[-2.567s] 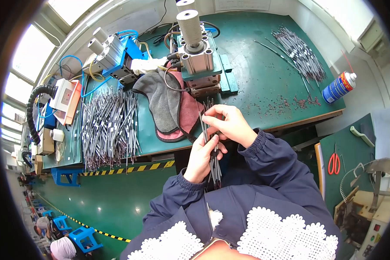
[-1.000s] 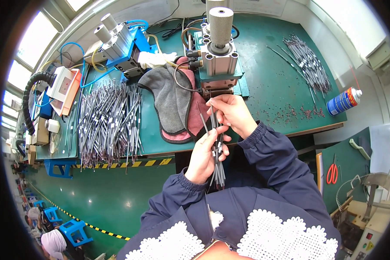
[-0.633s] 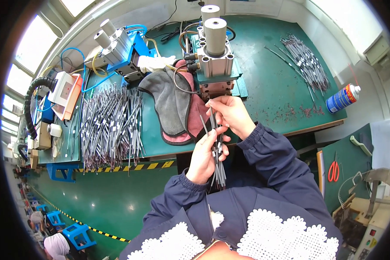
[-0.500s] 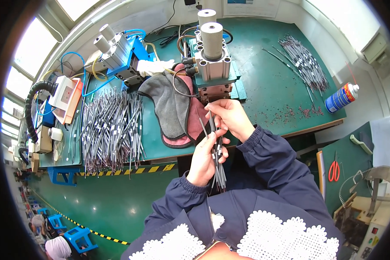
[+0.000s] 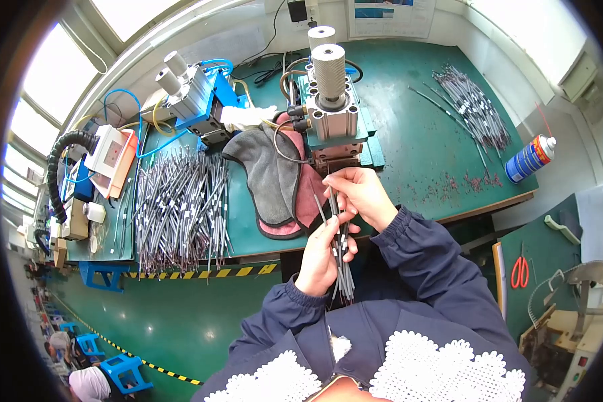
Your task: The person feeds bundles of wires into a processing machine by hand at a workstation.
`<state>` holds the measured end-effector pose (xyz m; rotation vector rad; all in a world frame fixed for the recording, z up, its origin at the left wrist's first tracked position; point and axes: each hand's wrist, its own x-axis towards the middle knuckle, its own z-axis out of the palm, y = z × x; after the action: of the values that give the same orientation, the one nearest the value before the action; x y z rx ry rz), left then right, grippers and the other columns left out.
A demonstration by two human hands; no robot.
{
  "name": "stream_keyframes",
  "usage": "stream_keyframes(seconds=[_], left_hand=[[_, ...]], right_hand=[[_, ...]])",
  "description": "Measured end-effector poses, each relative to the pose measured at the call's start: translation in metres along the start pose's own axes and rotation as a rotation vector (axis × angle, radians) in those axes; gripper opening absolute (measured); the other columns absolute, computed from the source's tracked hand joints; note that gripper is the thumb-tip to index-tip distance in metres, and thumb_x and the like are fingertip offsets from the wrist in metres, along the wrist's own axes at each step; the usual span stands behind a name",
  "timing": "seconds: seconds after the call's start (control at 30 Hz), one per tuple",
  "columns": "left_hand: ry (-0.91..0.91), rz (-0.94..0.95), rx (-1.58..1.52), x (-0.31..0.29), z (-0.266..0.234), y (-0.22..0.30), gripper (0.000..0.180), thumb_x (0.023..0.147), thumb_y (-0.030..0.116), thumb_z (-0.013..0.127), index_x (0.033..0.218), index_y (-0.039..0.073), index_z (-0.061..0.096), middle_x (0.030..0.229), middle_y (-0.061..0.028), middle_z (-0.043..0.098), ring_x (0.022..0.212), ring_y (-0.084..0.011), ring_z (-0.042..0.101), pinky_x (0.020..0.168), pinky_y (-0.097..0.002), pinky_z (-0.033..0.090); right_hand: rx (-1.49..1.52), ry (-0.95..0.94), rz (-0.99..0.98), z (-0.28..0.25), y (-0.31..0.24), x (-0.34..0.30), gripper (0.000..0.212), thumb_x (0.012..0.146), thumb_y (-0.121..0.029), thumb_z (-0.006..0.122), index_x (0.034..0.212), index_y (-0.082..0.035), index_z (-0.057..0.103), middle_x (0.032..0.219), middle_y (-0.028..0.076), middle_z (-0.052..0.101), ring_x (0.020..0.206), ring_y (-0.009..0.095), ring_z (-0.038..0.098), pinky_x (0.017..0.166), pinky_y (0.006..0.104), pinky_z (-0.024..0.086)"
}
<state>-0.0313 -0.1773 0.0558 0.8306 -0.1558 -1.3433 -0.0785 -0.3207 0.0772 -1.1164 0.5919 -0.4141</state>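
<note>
My left hand (image 5: pixel 320 260) is closed around a small bundle of thin dark-grey sleeved wires (image 5: pixel 344 283), whose lower ends hang toward my jacket. One wire sticks up apart from the rest, beside the left thumb. Just above, my right hand (image 5: pixel 367 196) pinches the upper end of a wire between thumb and forefinger. Its fingertips are right at the front of a metal pneumatic press (image 5: pixel 331 124) with knurled cylinders on top. Whether the wire tip enters the press cannot be made out. A grey and pink cloth (image 5: pixel 269 181) lies left of the press.
A big heap of sleeved wires (image 5: pixel 181 214) covers the bench at left, below a second press (image 5: pixel 194 100). Another wire pile (image 5: pixel 476 110) lies at far right, near a blue spray can (image 5: pixel 530 159) and scattered reddish scraps (image 5: pixel 455 184). Red scissors (image 5: pixel 520 271) rest on the right-hand side table.
The whole view has shifted slightly, with the bench sitting a little lower in the picture. Both hands keep their grip in front of the press, almost unmoved.
</note>
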Motion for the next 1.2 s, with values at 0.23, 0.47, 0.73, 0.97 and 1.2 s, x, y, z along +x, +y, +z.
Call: stream_keyframes(seconds=[0.23, 0.47, 0.73, 0.97, 1.2], left_hand=[[0.012, -0.021, -0.023, 0.0, 0.002, 0.001, 0.035, 0.096, 0.03, 0.042, 0.116, 0.003, 0.054, 0.089, -0.0082, 0.059, 0.062, -0.0145, 0.055, 0.048, -0.0232, 0.04], [0.002, -0.011, -0.03, 0.002, 0.0, 0.002, 0.035, 0.096, 0.03, 0.045, 0.116, 0.003, 0.054, 0.089, -0.0077, 0.059, 0.063, -0.0139, 0.058, 0.048, -0.0229, 0.041], [-0.005, -0.009, -0.052, 0.002, -0.001, 0.001, 0.035, 0.096, 0.029, 0.044, 0.116, 0.003, 0.054, 0.09, -0.0082, 0.06, 0.063, -0.0141, 0.058, 0.048, -0.0229, 0.042], [-0.003, -0.011, -0.062, -0.001, -0.002, -0.003, 0.037, 0.098, 0.029, 0.039, 0.116, 0.001, 0.054, 0.09, -0.0091, 0.06, 0.063, -0.0153, 0.058, 0.048, -0.0232, 0.042], [-0.007, 0.052, 0.018, -0.006, 0.001, -0.006, 0.04, 0.098, 0.035, 0.035, 0.114, 0.002, 0.052, 0.092, -0.0106, 0.059, 0.064, -0.0161, 0.058, 0.048, -0.024, 0.042]], right_hand=[[0.015, -0.007, -0.003, -0.001, 0.0, 0.003, 0.015, 0.085, -0.013, 0.061, 0.087, 0.002, 0.063, 0.075, 0.005, 0.063, 0.048, 0.003, 0.05, 0.039, 0.0162, 0.037], [0.01, -0.01, -0.008, -0.001, 0.002, 0.005, 0.014, 0.085, -0.012, 0.061, 0.087, 0.001, 0.063, 0.073, 0.005, 0.063, 0.047, 0.003, 0.049, 0.039, 0.0166, 0.035], [0.014, -0.002, -0.023, -0.001, 0.002, 0.005, 0.014, 0.085, -0.012, 0.06, 0.088, 0.002, 0.063, 0.073, 0.005, 0.063, 0.047, 0.004, 0.049, 0.039, 0.0165, 0.036], [0.046, 0.001, -0.01, 0.0, 0.005, 0.002, 0.014, 0.085, -0.01, 0.061, 0.087, 0.003, 0.063, 0.075, 0.006, 0.063, 0.047, 0.004, 0.049, 0.04, 0.0175, 0.038], [-0.04, 0.04, 0.024, 0.003, -0.002, -0.011, 0.017, 0.083, -0.012, 0.063, 0.089, 0.004, 0.062, 0.075, 0.008, 0.063, 0.046, 0.003, 0.047, 0.041, 0.0182, 0.039]])
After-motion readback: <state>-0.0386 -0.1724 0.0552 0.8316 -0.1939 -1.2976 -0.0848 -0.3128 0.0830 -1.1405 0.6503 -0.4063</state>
